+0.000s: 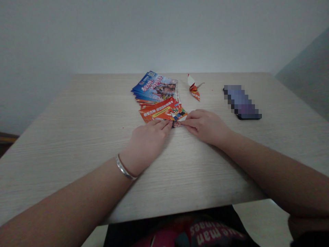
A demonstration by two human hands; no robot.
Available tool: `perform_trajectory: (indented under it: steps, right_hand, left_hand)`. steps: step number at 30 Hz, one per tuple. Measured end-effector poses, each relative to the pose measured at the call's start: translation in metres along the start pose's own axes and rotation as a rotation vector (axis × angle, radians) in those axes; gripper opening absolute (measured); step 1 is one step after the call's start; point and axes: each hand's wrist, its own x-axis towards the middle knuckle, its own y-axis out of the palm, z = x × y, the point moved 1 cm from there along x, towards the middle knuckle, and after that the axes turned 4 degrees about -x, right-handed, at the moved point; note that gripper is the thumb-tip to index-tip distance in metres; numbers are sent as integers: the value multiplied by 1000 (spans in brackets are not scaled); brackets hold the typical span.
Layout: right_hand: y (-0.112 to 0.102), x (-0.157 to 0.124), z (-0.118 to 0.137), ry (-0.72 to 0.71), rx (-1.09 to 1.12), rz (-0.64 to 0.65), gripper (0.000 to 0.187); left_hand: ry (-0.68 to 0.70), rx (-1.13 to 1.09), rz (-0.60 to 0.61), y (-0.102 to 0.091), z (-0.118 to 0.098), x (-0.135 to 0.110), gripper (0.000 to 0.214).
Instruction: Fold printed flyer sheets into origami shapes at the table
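An orange printed flyer (161, 110) lies on the table between my hands, its near edge turned up in a fold that shows a darker printed strip and a bit of white. My left hand (151, 137), with a silver bangle (124, 168) at the wrist, holds down the near left part of that edge with its fingers close together; the thumb is hidden. At the right end of the fold, my right hand (203, 125) pinches the paper between thumb and fingers. Just behind, partly under the flyer, sits a fanned stack of blue and orange flyers (154, 85).
A folded paper crane (194, 89), orange and white, stands behind my right hand. Farther right lies a phone (241, 103), its screen blurred out. The pale wooden table (77, 137) meets a wall (164, 37) at its far edge. My lap shows below the near edge.
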Motion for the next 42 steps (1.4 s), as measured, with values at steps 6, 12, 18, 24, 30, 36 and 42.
perform_trajectory:
  steps: [6, 12, 18, 24, 30, 36, 42]
  right_hand:
    - [-2, -1, -1, 18, 4, 21, 27]
    - [-16, -10, -13, 127, -16, 120, 23]
    - [-24, -11, -14, 126, -52, 176, 23]
    - [-25, -8, -10, 114, -87, 209, 25]
    - [-28, -10, -18, 108, -90, 218, 25]
    - [-22, -15, -33, 170, 53, 168, 23]
    - [-17, -15, -29, 92, 104, 97, 24]
  left_hand:
    - [16, 17, -9, 2, 0, 1, 42]
    - [18, 48, -57, 2, -5, 4, 37]
    - [60, 31, -60, 2, -5, 3, 47]
    - [75, 48, -51, 2, -5, 2, 51]
    - [66, 49, -65, 6, -5, 2, 51]
    - [75, 50, -67, 8, -4, 3, 51]
    - [62, 60, -52, 6, -6, 4, 52]
